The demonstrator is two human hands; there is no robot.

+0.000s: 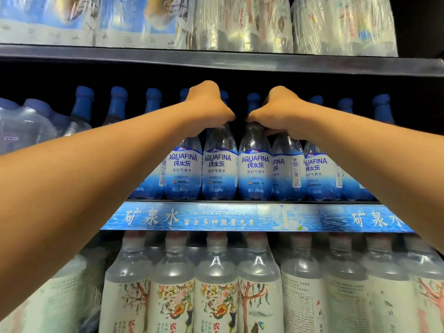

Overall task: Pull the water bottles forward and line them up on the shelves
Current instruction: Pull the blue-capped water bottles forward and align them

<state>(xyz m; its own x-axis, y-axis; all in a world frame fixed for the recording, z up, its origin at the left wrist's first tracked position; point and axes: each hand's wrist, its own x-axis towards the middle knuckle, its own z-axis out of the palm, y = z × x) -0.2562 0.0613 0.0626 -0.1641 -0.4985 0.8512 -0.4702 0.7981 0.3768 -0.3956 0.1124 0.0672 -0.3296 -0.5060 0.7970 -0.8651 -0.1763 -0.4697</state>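
Observation:
A row of blue-capped Aquafina bottles [255, 169] stands along the front of the middle shelf [240, 216], labels facing out. My left hand [207, 108] is curled over the neck of one front bottle [183, 169], its cap hidden under my fingers. My right hand [280, 111] grips the neck of another front bottle [287, 169] two places to the right. The thumbs nearly meet above the two bottles between them. More blue caps [117, 92] show in the dark behind and to both sides.
The shelf above [216, 60] hangs low over the caps and carries shrink-wrapped packs [242, 22]. A wrapped pack of bottles [26, 123] sits at the far left of the middle shelf. Below, tall clear bottles with painted labels [217, 284] fill the lower shelf.

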